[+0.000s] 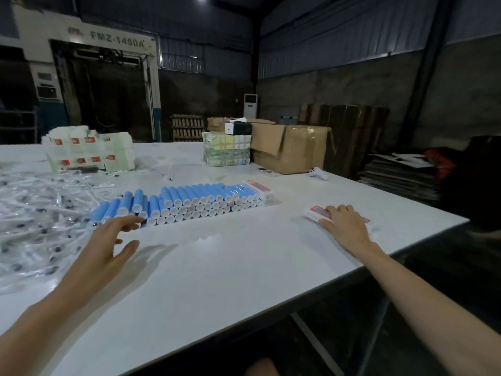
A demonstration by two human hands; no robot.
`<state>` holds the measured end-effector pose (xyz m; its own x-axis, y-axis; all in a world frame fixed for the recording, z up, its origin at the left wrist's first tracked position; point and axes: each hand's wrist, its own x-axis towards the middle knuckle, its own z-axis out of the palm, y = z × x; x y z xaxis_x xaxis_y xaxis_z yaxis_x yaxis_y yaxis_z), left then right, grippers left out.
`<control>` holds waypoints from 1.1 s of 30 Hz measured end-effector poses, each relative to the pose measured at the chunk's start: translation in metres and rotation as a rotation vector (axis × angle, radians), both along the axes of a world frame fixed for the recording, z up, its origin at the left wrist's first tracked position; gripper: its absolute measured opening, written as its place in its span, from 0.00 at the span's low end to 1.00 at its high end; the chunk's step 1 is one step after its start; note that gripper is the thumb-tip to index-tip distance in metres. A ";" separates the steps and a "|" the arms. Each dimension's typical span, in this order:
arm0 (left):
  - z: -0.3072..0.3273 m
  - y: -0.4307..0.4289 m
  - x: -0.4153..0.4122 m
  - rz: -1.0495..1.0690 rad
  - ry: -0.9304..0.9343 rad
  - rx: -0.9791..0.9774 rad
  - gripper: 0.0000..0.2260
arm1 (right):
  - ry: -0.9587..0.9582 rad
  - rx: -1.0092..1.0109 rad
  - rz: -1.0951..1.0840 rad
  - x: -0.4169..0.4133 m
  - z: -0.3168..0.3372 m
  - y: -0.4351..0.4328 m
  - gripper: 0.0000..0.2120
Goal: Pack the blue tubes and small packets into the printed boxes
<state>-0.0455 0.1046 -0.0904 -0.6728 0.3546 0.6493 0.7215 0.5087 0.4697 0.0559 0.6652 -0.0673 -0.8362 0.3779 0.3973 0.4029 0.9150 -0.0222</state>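
Two hands work over a white table in the head view. Its right edge runs diagonally from a far corner just beyond the right hand down toward the viewer, with dark floor past it. A broad bare stretch of tabletop lies between the two forearms and in front of the tubes.

Dozens of blue tubes lie stacked in rows at mid-table, white ends facing the viewer, and one printed box sits against the stack's right end. Loose small packets in clear wrap cover the table's left side, touching the tubes' left end. Farther back stand a pile of printed boxes, a wrapped bundle and a cardboard carton near the far right edge.

The left hand is spread wide, thumb apart, holding nothing; its fingertips reach the leftmost tubes, though whether they touch I cannot tell. The right hand rests palm-down on a flat printed box close to the table's right edge, well apart from the tubes, fingers relaxed across its top.
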 end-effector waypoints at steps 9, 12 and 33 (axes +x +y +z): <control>-0.004 -0.005 -0.009 0.034 0.011 -0.053 0.22 | -0.030 -0.062 -0.090 0.004 -0.009 0.028 0.23; -0.003 -0.006 -0.008 0.038 0.002 -0.041 0.21 | -0.023 -0.059 -0.096 0.009 -0.010 0.035 0.23; 0.004 0.002 0.008 0.039 -0.076 -0.050 0.16 | 0.286 -0.063 0.106 -0.042 0.021 -0.052 0.13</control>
<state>-0.0375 0.1062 -0.0860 -0.7336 0.3575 0.5779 0.6636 0.5603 0.4957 0.0137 0.6137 -0.0465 -0.7297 0.3260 0.6010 0.2744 0.9448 -0.1793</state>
